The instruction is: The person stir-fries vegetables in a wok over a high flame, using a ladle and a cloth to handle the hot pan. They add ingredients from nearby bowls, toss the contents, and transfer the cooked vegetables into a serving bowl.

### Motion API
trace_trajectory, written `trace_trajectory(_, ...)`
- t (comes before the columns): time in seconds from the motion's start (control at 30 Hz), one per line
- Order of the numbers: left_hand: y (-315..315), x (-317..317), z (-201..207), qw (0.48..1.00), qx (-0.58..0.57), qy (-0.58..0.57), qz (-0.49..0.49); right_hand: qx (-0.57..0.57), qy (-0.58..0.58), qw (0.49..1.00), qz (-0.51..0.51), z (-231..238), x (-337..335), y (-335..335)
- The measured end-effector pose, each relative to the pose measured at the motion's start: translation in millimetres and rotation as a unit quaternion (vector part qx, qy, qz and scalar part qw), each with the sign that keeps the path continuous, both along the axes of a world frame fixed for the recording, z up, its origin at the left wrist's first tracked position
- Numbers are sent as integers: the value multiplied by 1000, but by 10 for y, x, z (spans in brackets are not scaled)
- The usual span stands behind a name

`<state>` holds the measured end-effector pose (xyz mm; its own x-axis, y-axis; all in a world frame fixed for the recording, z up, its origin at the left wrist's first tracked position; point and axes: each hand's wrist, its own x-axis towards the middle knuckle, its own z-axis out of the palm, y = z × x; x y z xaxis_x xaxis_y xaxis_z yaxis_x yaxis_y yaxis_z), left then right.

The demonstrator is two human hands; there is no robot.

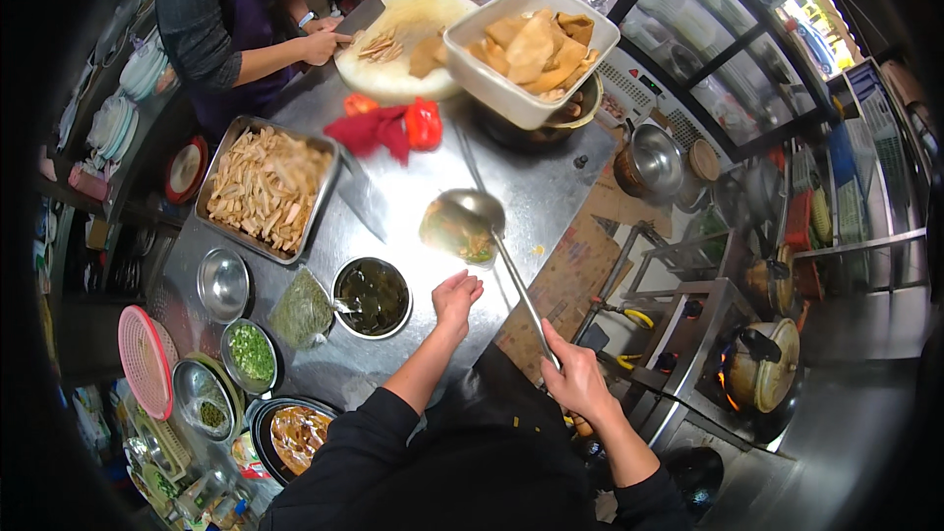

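My right hand is closed round the long handle of a metal ladle. The ladle's bowl is over a clear container with broth and green bits in it; whether it is a bowl or a bag I cannot tell. Just on the near side of that container, my left hand hovers with loosely bent fingers and nothing visible in them. Left of this hand stands a round metal pot of dark liquid. Beside the pot lies a plastic bag of green flakes.
A tray of pale strips sits left. Opposite, a co-worker's hand holds a cleaver at a round chopping board. A tub of brown pieces stands far right. A lidded pot is over a flame at right.
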<state>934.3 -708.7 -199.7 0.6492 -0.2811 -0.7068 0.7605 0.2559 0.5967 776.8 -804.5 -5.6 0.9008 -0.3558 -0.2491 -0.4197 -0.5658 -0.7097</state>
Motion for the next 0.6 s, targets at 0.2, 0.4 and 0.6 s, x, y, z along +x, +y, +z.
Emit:
trace_trajectory(0.2,177,-293,66,998,18,15,-62,-31,-64,997,-8,-49,-90,73)
trace_trajectory(0.4,245,-730,146,985,10,20,-171,316,-24,937,-145,147,-170,80)
trace_trajectory(0.6,147,-1085,320,924,36,-30,-381,537,-97,803,-240,364,-769,167)
